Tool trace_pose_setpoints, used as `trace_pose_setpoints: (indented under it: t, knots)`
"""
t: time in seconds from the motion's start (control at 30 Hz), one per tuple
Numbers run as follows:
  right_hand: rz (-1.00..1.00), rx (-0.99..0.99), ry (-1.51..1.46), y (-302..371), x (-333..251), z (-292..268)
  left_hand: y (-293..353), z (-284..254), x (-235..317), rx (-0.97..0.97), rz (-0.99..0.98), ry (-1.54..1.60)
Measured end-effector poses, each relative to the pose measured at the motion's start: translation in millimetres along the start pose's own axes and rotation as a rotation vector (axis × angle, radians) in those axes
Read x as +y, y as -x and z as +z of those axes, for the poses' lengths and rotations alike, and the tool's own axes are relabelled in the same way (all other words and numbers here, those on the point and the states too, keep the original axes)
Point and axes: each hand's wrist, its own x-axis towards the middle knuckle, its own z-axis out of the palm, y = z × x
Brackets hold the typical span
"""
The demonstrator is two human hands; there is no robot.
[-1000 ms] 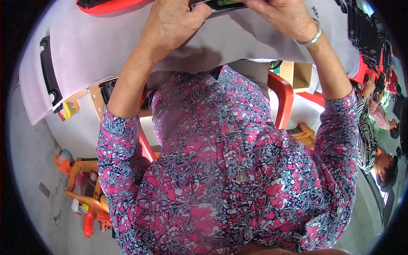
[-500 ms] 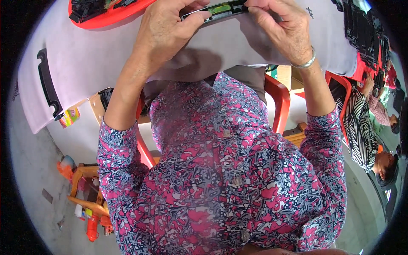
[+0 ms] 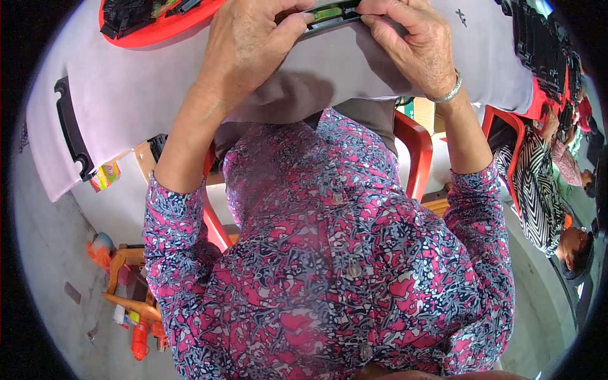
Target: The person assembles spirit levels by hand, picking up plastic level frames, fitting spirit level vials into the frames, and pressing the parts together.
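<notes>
At the top edge, above the near side of the table, a black spirit level with a yellow-green vial is held up between my hands. My left hand pinches its left end, thumb on the near side and fingers curled behind. On the right part of the level, the thumb and forefinger of my right hand press together. The upper edge of the picture cuts off part of the level and some of my fingers. A long black plastic piece with notched ends lies at the table's left side.
A red tray with black parts stands at the far left of the grey-covered table. Many black pieces are piled at the right. A person in a zigzag-patterned top sits there. A red chair's armrest is beside me.
My right hand has shifted slightly left along the level, closer to the vial. My left hand has drifted a little left and keeps its pinch.
</notes>
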Motion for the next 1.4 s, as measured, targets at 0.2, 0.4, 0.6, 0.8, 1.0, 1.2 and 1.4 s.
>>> trace_pose_setpoints:
  t: [0.2, 0.4, 0.6, 0.8, 1.0, 1.2, 1.4]
  knots:
    - [0.025, 0.004, 0.008, 9.2, 22.7, 8.3, -4.6, 3.2, -6.9, 0.004, 0.081, -0.036]
    - [0.179, -0.163, 0.224, -12.6, -9.9, -11.5, -0.5, 0.0, -1.5, 0.000, 0.081, -0.007]
    - [0.046, -0.374, 0.179, -47.9, 27.1, -16.1, 0.5, 2.3, 2.7, -0.022, 0.090, -0.040]
    - [0.001, -0.795, 0.070, -73.6, 33.3, 3.7, -7.0, 44.2, -38.1, 0.310, 0.526, 0.214]
    - [-0.029, -0.712, 0.215, -62.4, 37.7, 11.9, 3.3, 33.3, -16.2, 0.375, 0.604, 0.140]
    - [-0.150, -0.678, 0.314, -61.4, 34.2, 13.9, 9.4, 21.8, -8.4, 0.210, 0.401, -0.201]
    - [-0.054, -0.618, 0.309, -55.2, 34.0, 18.0, 4.8, 43.6, -39.4, 0.327, 0.484, 0.161]
